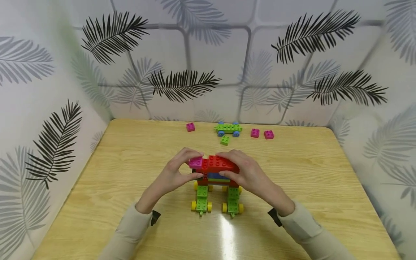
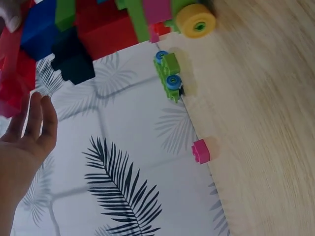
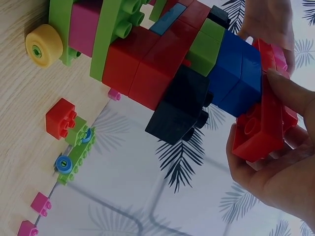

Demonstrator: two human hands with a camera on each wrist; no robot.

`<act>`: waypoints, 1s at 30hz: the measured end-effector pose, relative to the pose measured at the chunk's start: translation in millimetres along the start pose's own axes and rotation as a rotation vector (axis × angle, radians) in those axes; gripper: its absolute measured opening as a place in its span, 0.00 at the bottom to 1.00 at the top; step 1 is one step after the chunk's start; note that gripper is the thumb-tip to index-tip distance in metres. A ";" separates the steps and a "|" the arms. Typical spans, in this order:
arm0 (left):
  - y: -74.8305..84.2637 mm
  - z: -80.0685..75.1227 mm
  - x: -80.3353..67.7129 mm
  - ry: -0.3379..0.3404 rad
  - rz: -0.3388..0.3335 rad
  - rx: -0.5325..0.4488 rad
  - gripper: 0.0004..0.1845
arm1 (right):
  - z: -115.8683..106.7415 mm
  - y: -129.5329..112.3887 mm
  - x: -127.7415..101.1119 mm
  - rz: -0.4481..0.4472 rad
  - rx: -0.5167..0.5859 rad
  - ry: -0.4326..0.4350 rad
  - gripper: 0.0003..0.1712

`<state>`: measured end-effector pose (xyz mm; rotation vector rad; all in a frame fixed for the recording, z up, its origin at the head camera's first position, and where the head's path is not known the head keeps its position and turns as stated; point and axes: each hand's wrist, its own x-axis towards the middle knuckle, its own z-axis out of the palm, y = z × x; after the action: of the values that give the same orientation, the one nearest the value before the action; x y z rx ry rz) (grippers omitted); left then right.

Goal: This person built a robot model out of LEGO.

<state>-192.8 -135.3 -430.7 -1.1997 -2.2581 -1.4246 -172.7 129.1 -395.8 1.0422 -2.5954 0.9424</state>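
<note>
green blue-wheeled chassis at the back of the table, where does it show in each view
Head: green blue-wheeled chassis sits at the table's far edge, centre, behind the hands.
Left wrist: upper middle, along the table edge by the wall, below the yellow wheel.
Right wrist: lower left, just below the loose red brick.
Shared landmark: the leaf-print wall where it meets the table's far edge.

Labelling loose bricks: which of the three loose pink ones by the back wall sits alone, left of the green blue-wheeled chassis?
The pink brick at far left; the other two pink bricks sit together right of the chassis.
</note>
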 end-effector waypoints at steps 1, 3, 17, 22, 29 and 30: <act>-0.2 -3.8 0.3 0.005 -0.023 -0.024 0.29 | 0.1 -0.6 0.0 0.001 -0.003 -0.002 0.28; -3.4 -13.0 3.0 0.040 -0.084 -0.061 0.27 | -0.2 -1.5 0.5 0.004 -0.008 0.001 0.28; -125.1 -29.0 42.3 0.084 -0.576 0.216 0.24 | -1.6 -0.6 -1.5 0.014 0.013 -0.001 0.28; -156.0 -18.8 59.7 0.034 -0.664 0.276 0.29 | 0.3 0.5 -0.9 0.027 0.032 -0.010 0.28; -176.5 -5.7 80.2 -0.090 -0.710 0.421 0.32 | -0.1 1.9 -0.3 0.043 0.039 -0.033 0.28; -176.6 -4.2 82.4 -0.110 -0.704 0.437 0.32 | -0.5 1.7 0.1 0.044 0.037 -0.032 0.28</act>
<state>-375.6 -131.0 -498.2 -0.3614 -3.0230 -0.9381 -173.9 130.3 -396.3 1.0213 -2.6463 0.9956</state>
